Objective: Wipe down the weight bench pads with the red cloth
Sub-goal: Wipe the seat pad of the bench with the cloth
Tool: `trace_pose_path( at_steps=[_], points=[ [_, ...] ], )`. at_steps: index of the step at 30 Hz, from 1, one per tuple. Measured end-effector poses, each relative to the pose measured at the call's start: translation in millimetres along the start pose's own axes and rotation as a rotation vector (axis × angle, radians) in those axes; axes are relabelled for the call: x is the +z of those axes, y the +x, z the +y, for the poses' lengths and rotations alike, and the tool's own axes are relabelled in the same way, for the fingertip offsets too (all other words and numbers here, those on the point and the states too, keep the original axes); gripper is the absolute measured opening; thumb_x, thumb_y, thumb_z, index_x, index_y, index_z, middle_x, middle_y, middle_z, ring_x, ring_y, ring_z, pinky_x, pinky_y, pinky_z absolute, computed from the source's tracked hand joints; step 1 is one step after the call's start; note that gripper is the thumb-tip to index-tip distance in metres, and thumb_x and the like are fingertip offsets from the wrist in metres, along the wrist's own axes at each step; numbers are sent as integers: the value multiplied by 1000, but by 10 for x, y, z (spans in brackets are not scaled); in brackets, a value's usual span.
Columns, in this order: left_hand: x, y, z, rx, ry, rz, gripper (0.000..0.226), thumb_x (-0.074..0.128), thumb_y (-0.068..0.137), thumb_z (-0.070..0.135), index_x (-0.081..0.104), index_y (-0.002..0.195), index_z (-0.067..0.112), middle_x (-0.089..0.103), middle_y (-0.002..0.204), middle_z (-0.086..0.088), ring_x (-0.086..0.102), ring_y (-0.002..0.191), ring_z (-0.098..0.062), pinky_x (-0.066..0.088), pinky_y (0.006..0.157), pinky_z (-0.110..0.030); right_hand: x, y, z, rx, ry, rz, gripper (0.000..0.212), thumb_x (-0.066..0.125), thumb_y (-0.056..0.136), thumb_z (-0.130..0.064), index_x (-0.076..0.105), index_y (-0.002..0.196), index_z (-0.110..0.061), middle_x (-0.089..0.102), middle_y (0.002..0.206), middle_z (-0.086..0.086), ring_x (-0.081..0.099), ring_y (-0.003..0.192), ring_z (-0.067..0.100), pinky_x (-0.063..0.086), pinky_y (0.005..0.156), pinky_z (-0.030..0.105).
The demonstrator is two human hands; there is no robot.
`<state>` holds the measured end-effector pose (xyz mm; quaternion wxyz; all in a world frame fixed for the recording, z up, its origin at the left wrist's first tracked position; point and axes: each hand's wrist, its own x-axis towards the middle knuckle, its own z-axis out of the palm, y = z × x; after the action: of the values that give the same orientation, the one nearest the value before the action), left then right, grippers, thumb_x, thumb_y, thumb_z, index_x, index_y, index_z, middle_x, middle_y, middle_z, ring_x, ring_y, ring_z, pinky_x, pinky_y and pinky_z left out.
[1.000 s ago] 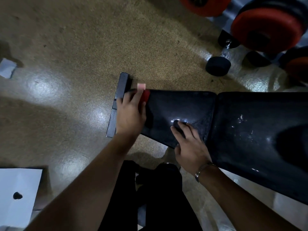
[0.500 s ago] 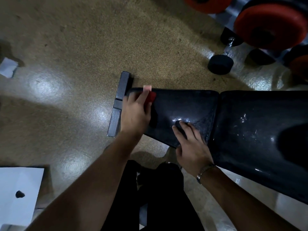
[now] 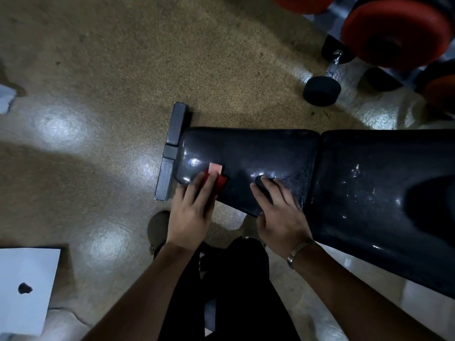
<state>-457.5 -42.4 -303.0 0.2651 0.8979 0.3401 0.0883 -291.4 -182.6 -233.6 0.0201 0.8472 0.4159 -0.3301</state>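
The red cloth (image 3: 219,181) lies on the near left part of the weight bench's seat pad (image 3: 258,151), close to the pad's rounded end, with a pale tag (image 3: 215,168) sticking out past the fingertips. The left hand (image 3: 190,215) presses it flat. Its grip is wide, with straight fingers laid over the cloth rather than curled round it. The right hand (image 3: 280,215) rests on the pad's near edge just beside the seam to the back pad (image 3: 369,183). Its grip is also wide, the fingers spread and holding nothing, and a metal bracelet (image 3: 299,252) sits on the wrist.

Both pads are black and glossy. A dark foot bar (image 3: 171,151) crosses the bench's left end on the speckled floor (image 3: 123,70). Beyond the bench lie a black dumbbell (image 3: 322,88) and red weight plates (image 3: 394,33). A white sheet (image 3: 27,271) with a dark spot lies at the lower left.
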Motion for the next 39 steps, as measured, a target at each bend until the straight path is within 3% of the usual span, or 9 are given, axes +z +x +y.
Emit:
trace_pose_path(
  at_steps=[4,9,14,18,24,27,31,35,39],
  points=[
    [-27,88,-52,33,-31,17,46,63,99,22,58,145,15,62,134,-12,53,99,-30,52,86,-48,2,5,-2,-5,-4,4,70,49,90,-21,28,157,-25,21,165,-1,14,152,24,24,123,48],
    [-116,973,101,-32,27,4,47,56,103,28,52,149,17,63,122,-15,55,102,-36,49,89,-46,13,-3,-14,5,-4,19,71,52,89,-19,30,156,-26,23,164,-2,15,152,24,24,123,49],
    [-79,1728,16,-99,60,-152,46,55,99,28,56,145,23,68,122,-16,60,111,-38,49,98,-47,-9,8,-9,-6,-5,29,69,56,87,-18,38,153,-23,30,161,1,22,150,26,36,117,50],
    [-139,1376,109,-98,47,-99,45,51,103,26,52,148,21,61,131,-14,49,114,-38,38,102,-45,-5,4,-24,-3,-7,46,68,55,85,-17,42,151,-22,34,159,2,28,148,27,42,111,51],
    [-248,582,-74,39,7,-76,45,53,105,21,51,150,21,59,136,-6,47,98,-30,46,88,-42,2,2,-1,-9,-21,50,71,60,84,-17,40,152,-22,33,160,2,28,148,28,40,113,53],
    [-251,760,-65,0,73,-51,43,50,105,23,53,148,20,61,130,-9,48,95,-33,46,85,-45,10,4,4,-6,-32,58,71,61,83,-18,41,151,-23,35,159,2,30,147,28,40,112,52],
    [-121,1386,207,-79,133,-92,45,47,103,23,52,147,25,63,132,-10,51,106,-37,43,95,-44,50,-6,-21,3,-36,50,73,58,84,-20,37,153,-24,31,161,1,25,149,27,33,117,53],
    [-23,1459,433,42,104,-185,46,50,99,19,54,145,21,60,136,-10,50,109,-38,46,95,-48,24,8,-10,1,-30,19,73,56,86,-22,33,155,-26,26,163,-1,21,150,26,31,119,51],
    [-174,1031,158,165,87,-131,43,54,100,21,57,143,21,53,141,-14,49,104,-36,47,90,-45,-20,20,18,-10,-39,16,71,55,86,-23,35,154,-26,27,162,-2,23,149,24,35,117,49]
  ],
)
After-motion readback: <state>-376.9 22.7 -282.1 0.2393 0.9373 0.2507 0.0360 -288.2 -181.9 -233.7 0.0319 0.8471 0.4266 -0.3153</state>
